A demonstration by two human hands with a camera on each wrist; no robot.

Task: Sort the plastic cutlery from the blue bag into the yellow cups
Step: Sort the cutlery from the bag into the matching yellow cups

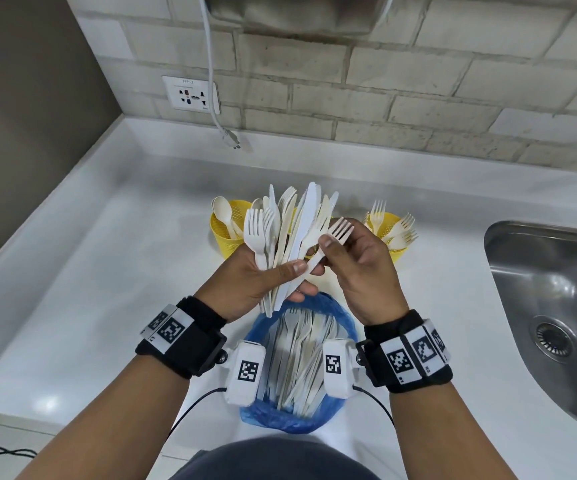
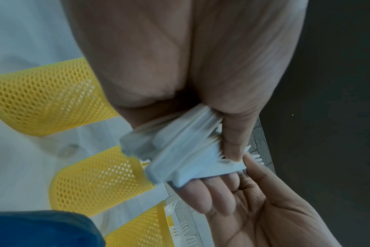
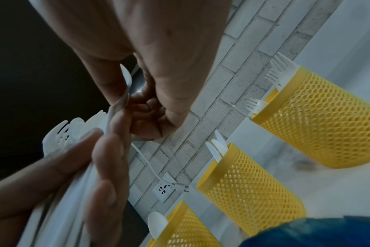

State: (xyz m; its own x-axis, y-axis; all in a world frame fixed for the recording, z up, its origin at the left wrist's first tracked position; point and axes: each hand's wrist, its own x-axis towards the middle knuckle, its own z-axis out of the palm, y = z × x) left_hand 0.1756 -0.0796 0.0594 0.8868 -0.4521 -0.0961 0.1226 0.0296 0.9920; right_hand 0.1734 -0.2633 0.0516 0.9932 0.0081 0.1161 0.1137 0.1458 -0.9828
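My left hand (image 1: 292, 275) grips a fanned bunch of white and cream plastic cutlery (image 1: 285, 230) upright above the blue bag (image 1: 335, 313); forks, knives and a spoon show in it. My right hand (image 1: 321, 251) pinches one fork (image 1: 340, 230) at the bunch's right edge, its handle still against the bunch by my left thumb. The bag lies open on the counter with more cutlery (image 1: 297, 355) inside. Three yellow mesh cups stand behind: one with spoons (image 1: 224, 233), one with knives (image 3: 251, 188), hidden in the head view, and one with forks (image 1: 389, 237).
A steel sink (image 1: 550, 306) is sunk into the white counter (image 1: 114, 265) at the right. On the brick wall are a socket (image 1: 190, 95) and a hanging white cable with a plug (image 1: 232, 140). Wrist camera cables trail toward my body.
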